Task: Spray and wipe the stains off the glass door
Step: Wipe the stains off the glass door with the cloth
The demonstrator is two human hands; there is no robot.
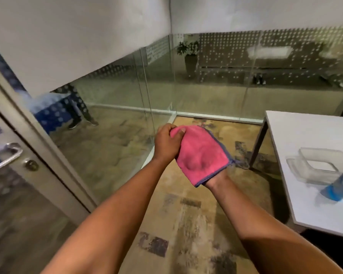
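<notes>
A pink cloth [201,155] with a blue hem is draped over my right hand [214,179], which is almost wholly hidden under it. My left hand [166,143] grips the cloth's upper left corner with closed fingers. Both hands are held out over the carpet in the middle of the view. The glass door [14,204] stands at the left, with a metal lever handle [7,157] and a round lock below it. A spray bottle [340,186] with blue liquid sits on the white table at the right, only partly in view.
A white table [309,135] fills the right side, with a clear plastic container [317,167] on it next to the bottle. Glass walls [111,91] run from the door frame to the far corner. A person's legs show behind the glass at left. Patterned carpet lies below.
</notes>
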